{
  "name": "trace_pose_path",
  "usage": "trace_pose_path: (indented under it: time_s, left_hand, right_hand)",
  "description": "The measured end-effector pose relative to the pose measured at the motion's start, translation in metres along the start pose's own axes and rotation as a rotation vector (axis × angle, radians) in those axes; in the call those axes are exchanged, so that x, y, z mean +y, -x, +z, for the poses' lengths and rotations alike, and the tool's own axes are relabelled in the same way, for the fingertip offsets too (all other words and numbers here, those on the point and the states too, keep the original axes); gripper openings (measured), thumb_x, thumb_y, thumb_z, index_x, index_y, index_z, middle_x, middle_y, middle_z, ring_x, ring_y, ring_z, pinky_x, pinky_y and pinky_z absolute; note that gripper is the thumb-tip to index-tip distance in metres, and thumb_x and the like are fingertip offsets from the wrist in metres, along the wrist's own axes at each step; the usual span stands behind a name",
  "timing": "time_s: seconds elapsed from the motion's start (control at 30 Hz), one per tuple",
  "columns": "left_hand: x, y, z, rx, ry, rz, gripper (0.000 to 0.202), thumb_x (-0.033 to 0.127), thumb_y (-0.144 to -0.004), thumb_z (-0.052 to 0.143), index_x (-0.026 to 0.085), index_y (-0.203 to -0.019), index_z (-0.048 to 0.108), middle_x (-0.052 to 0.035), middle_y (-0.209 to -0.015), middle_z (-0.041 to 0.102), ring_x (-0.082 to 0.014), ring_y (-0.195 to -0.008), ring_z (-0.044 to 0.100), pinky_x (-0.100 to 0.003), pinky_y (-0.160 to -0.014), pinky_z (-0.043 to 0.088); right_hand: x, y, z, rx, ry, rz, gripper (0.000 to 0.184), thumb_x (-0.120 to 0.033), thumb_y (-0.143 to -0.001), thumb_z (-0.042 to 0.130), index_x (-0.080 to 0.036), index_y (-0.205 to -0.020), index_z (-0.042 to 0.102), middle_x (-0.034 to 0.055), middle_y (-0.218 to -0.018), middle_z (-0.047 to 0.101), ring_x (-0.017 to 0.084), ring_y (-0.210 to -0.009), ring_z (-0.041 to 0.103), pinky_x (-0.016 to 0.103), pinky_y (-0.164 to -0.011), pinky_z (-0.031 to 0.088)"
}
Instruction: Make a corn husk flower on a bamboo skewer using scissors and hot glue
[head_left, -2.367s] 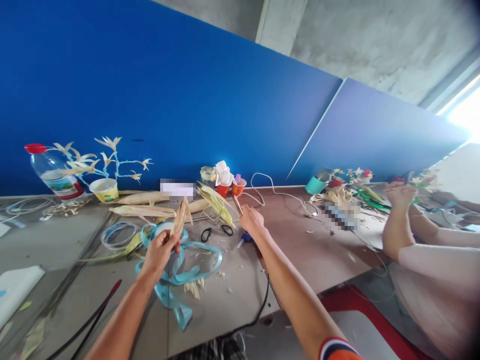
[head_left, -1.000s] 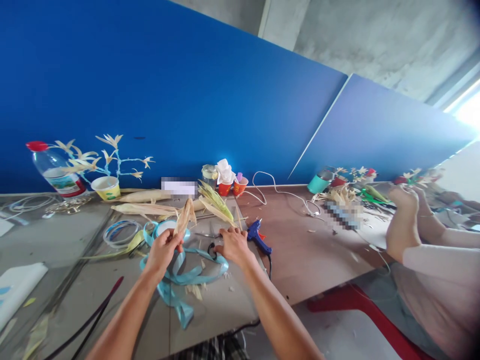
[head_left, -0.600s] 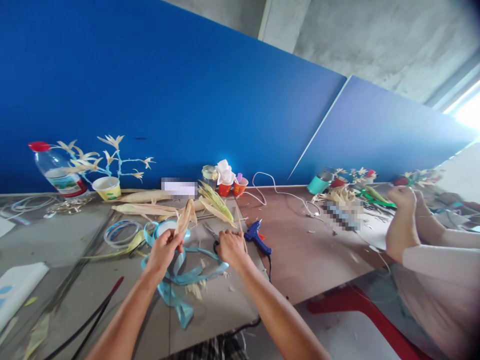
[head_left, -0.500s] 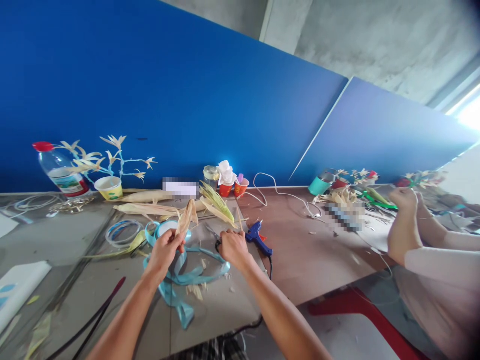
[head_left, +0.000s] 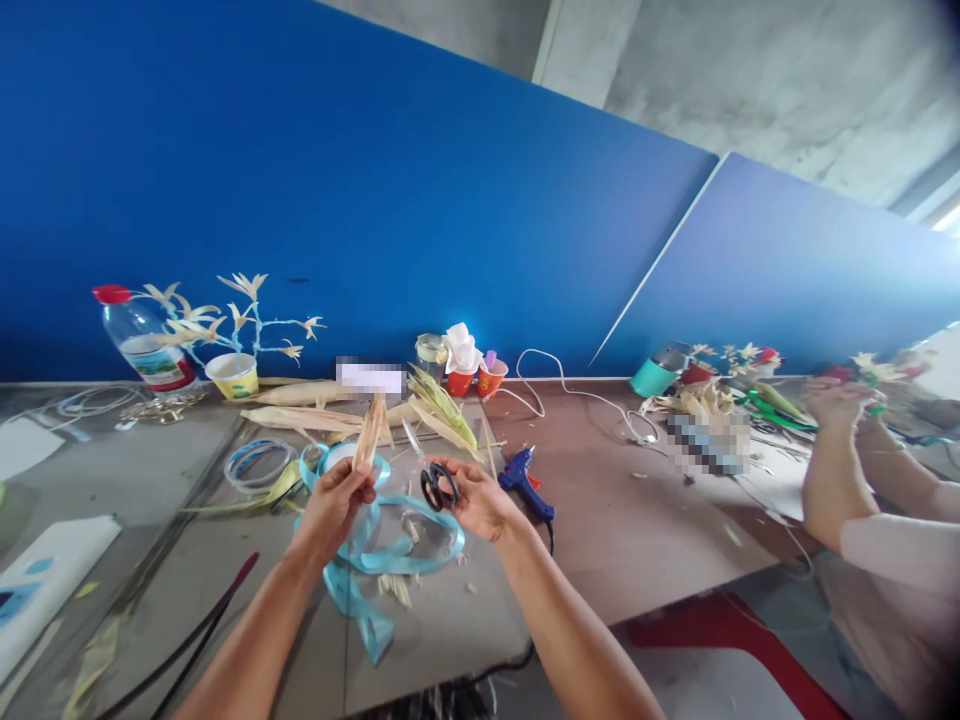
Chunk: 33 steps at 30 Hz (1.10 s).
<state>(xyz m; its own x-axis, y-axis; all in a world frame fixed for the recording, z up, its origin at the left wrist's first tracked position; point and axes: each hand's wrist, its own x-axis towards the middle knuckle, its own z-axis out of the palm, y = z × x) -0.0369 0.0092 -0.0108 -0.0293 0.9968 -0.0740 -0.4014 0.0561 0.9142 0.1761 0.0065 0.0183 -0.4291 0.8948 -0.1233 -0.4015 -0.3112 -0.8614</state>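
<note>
My left hand [head_left: 341,503] pinches a dry, pale corn husk [head_left: 370,435] by its lower end, its frayed tip pointing up. To its right, my right hand [head_left: 480,497] holds a pair of scissors [head_left: 438,486] by the black handles, blades pointing up and toward the left. A gap separates the blades from the husk. Beneath both hands, a loose light-blue ribbon [head_left: 367,625] lies in loops on the table, with husk scraps [head_left: 395,590] among it. A blue glue gun [head_left: 526,484] rests just right of my right hand.
Corn husks [head_left: 300,420] lie along the back, near a yellow cup [head_left: 232,377] holding husk flowers and a red-capped bottle [head_left: 154,345]. Red paper cups [head_left: 491,378] stand mid-back beside a white cable [head_left: 574,390]. A co-worker's arms [head_left: 840,460] reach in at right, above a red stool [head_left: 735,630].
My right hand has lifted the scissors off the table, and their blades now point upward. The husk stays in my left hand. The whole view has shifted slightly.
</note>
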Motion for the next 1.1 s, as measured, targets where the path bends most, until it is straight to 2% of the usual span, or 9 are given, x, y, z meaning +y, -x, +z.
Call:
trace_pose_path:
  time_s: [0.1,0.23,0.33,0.4,0.47,0.57,0.73,0.87,1.1]
  left_hand:
    - [0.003,-0.001,0.001,-0.005,0.078,0.017,0.026,0.035,-0.066,0.075,0.016,-0.066,0.058,0.0023,-0.063,0.054,-0.0073,-0.053,0.044,-0.021,-0.05,0.037]
    - [0.004,0.0,0.003,0.011,0.109,0.015,0.025,0.033,-0.064,0.077,0.016,-0.065,0.058,0.0013,-0.065,0.055,-0.0075,-0.054,0.045,-0.021,-0.05,0.038]
    - [0.002,0.0,0.002,0.036,0.056,0.005,0.026,0.035,-0.064,0.076,0.016,-0.066,0.059,0.0006,-0.066,0.056,-0.0082,-0.054,0.047,-0.023,-0.051,0.04]
    - [0.0,0.0,0.002,0.055,0.003,-0.013,0.027,0.038,-0.063,0.076,0.016,-0.066,0.059,0.0008,-0.066,0.057,-0.0084,-0.053,0.048,-0.023,-0.051,0.04]
    - [-0.002,-0.001,0.001,0.069,-0.042,-0.029,0.03,0.04,-0.061,0.076,0.016,-0.066,0.059,0.0013,-0.065,0.057,-0.0083,-0.052,0.048,-0.023,-0.051,0.039]
    - [-0.002,-0.001,0.0,0.077,-0.08,-0.037,0.032,0.042,-0.06,0.076,0.016,-0.066,0.058,0.0024,-0.064,0.056,-0.0082,-0.052,0.048,-0.022,-0.051,0.038]
    - [0.002,0.0,0.001,0.085,-0.071,-0.01,0.027,0.038,-0.065,0.074,0.016,-0.068,0.058,0.0034,-0.063,0.054,-0.007,-0.051,0.046,-0.021,-0.051,0.036]
    - [0.004,0.002,0.004,0.124,-0.104,0.011,0.027,0.038,-0.067,0.072,0.016,-0.065,0.055,0.0036,-0.061,0.053,-0.0063,-0.049,0.044,-0.021,-0.049,0.034]
    - [0.002,0.003,0.009,0.143,-0.133,-0.004,0.03,0.04,-0.066,0.072,0.017,-0.064,0.054,0.005,-0.056,0.049,-0.0059,-0.045,0.04,-0.021,-0.045,0.031]
  right_hand:
    - [0.009,-0.007,0.005,-0.1,-0.096,0.095,0.049,-0.039,-0.053,0.084,-0.014,-0.092,0.065,-0.0004,-0.073,0.057,0.007,-0.057,0.046,0.021,-0.055,0.038]
    - [0.015,-0.014,0.006,-0.094,-0.126,0.198,0.055,-0.034,-0.049,0.086,-0.018,-0.096,0.061,-0.0024,-0.071,0.058,0.006,-0.054,0.048,0.019,-0.05,0.038]
    - [0.014,-0.017,0.007,-0.094,-0.09,0.215,0.051,-0.032,-0.053,0.084,-0.02,-0.094,0.055,-0.0021,-0.068,0.06,0.006,-0.05,0.046,0.014,-0.041,0.026]
    - [0.012,-0.018,0.008,-0.128,-0.044,0.212,0.045,-0.034,-0.061,0.079,-0.02,-0.093,0.052,-0.0011,-0.067,0.062,0.004,-0.043,0.039,0.015,-0.038,0.017]
    - [0.012,-0.019,0.008,-0.156,-0.009,0.213,0.041,-0.036,-0.066,0.075,-0.02,-0.093,0.049,-0.0013,-0.067,0.062,0.002,-0.038,0.031,0.016,-0.037,0.014]
    - [0.015,-0.021,0.005,-0.151,-0.021,0.178,0.045,-0.038,-0.064,0.076,-0.021,-0.093,0.047,-0.0024,-0.068,0.061,0.003,-0.041,0.033,0.016,-0.039,0.016]
    - [0.017,-0.022,-0.005,-0.186,0.059,0.069,0.064,-0.05,-0.056,0.079,-0.018,-0.106,0.055,-0.0002,-0.072,0.056,0.007,-0.056,0.041,0.018,-0.047,0.025]
    - [0.017,-0.02,-0.007,-0.14,0.305,-0.02,0.058,-0.056,-0.063,0.071,-0.015,-0.103,0.062,-0.0016,-0.068,0.049,0.008,-0.059,0.039,0.021,-0.051,0.026]
    - [0.03,-0.018,0.001,-0.129,0.562,-0.063,0.051,-0.047,-0.068,0.07,-0.015,-0.107,0.065,-0.003,-0.065,0.043,0.008,-0.059,0.035,0.021,-0.052,0.028]
